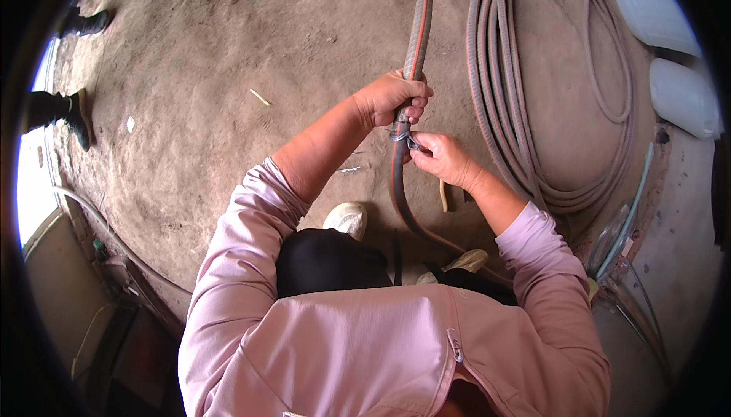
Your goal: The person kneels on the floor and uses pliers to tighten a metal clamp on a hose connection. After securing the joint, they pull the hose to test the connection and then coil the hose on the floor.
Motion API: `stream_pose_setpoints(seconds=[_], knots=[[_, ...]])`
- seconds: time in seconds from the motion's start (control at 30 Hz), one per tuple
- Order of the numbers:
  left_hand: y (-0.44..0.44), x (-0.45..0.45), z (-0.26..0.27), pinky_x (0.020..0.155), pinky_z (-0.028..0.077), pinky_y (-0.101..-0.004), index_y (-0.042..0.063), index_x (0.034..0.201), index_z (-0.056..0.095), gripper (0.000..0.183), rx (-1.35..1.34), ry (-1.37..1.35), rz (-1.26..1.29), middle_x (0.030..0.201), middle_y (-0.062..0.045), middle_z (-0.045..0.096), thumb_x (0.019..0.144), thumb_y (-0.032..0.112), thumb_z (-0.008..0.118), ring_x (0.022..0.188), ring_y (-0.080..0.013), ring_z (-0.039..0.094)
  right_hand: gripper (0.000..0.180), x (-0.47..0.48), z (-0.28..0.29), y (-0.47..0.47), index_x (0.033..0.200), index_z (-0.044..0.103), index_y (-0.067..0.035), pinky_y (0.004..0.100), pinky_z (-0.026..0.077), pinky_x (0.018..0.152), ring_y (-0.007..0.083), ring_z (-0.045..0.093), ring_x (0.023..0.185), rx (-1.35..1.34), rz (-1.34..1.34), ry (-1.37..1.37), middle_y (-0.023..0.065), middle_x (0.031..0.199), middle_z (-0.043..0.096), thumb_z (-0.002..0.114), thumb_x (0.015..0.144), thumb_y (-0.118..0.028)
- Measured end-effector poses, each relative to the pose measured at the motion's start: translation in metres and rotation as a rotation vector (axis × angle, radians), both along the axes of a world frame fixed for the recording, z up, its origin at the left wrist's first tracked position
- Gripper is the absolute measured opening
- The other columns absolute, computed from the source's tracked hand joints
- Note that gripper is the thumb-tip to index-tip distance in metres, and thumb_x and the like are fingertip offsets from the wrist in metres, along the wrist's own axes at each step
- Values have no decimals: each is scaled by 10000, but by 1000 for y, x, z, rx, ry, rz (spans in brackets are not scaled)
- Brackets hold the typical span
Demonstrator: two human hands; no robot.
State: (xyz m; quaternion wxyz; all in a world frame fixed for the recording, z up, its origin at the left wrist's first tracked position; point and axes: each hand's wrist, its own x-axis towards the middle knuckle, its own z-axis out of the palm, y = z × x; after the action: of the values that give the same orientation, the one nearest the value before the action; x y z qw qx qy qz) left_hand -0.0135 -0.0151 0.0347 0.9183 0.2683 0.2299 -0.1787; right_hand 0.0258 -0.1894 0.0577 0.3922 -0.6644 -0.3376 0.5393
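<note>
A grey hose with an orange stripe (420, 23) comes down from the top of the head view. My left hand (394, 97) is closed around it. Just below that fist, a loop of metal wire (398, 136) wraps the hose where a darker hose length (400, 188) carries on downward. My right hand (442, 156) pinches the wire's twisted end between thumb and fingers, to the right of the hose. The darker length curves off past my shoe on the right. My left fingers partly hide the spot where the two lengths meet.
On the dirt floor at right lies a large coil of striped hose (505, 91), with white plastic jugs (657, 14) beyond it. A thin stick (260, 97) and metal bits (349, 169) lie nearby. Another person's shoe (80, 120) stands at far left, near the doorway.
</note>
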Motion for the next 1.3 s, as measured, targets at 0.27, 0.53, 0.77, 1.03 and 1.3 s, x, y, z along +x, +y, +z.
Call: stream_pose_setpoints(seconds=[0.27,0.53,0.77,1.03,1.3], knots=[[7,1,-5,417,352,-267,91,695,415,187,-85,-63,12,559,-9,426,756,13,574,418,-100,373,115,32,-6,18,768,528,-43,435,440,596,352,553,670,146,432,-517,158,684,570,549,757,-156],[7,5,-29,417,343,-245,86,688,440,167,90,112,152,560,14,420,794,70,569,438,-87,372,129,22,-2,26,850,575,-66,404,463,665,313,567,748,-3,196,-635,122,782,571,584,757,-155],[1,10,-32,396,327,-255,83,701,434,171,194,202,218,558,-2,425,782,72,584,430,-95,375,140,1,10,27,808,586,-63,379,463,673,279,555,767,-27,24,-820,100,835,561,640,730,-165],[-11,16,-25,342,296,-275,56,800,397,189,356,265,225,558,-34,441,737,42,574,410,-116,412,231,2,22,44,709,593,-19,425,452,651,335,579,714,-430,79,-652,165,709,595,596,760,-244],[-26,23,-11,347,282,-273,62,792,395,192,517,299,147,567,-22,431,736,59,578,413,-106,394,240,2,17,35,732,607,-2,440,440,652,363,575,720,-472,-88,-431,201,695,586,578,766,-238]])
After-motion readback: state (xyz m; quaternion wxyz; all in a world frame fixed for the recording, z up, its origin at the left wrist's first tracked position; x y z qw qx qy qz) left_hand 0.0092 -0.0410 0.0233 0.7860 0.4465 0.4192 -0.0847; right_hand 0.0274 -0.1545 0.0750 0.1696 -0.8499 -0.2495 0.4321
